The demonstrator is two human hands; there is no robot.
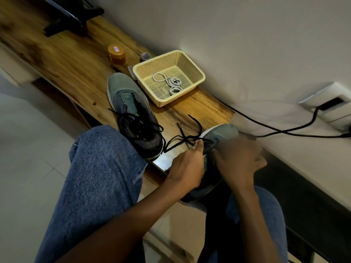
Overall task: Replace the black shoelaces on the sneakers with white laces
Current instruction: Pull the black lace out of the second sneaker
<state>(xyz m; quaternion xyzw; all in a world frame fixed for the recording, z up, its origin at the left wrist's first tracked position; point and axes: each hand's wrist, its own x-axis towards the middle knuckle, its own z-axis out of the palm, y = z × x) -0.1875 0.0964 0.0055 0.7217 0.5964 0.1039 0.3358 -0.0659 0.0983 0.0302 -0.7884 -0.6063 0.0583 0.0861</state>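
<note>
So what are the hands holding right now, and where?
The left hand pinches the black lace where it leaves the right sneaker. The right hand is blurred over that sneaker; its hold cannot be told.

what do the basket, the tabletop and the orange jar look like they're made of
Basket: pale yellow moulded plastic, judging by the even perforated mesh walls and smooth rolled rim.
Tabletop: wood or a wood-look laminate, with streaky brown grain and a slight sheen; which one cannot be told.
Orange jar: probably plastic, smooth and slightly glossy, with a labelled lid.
</note>
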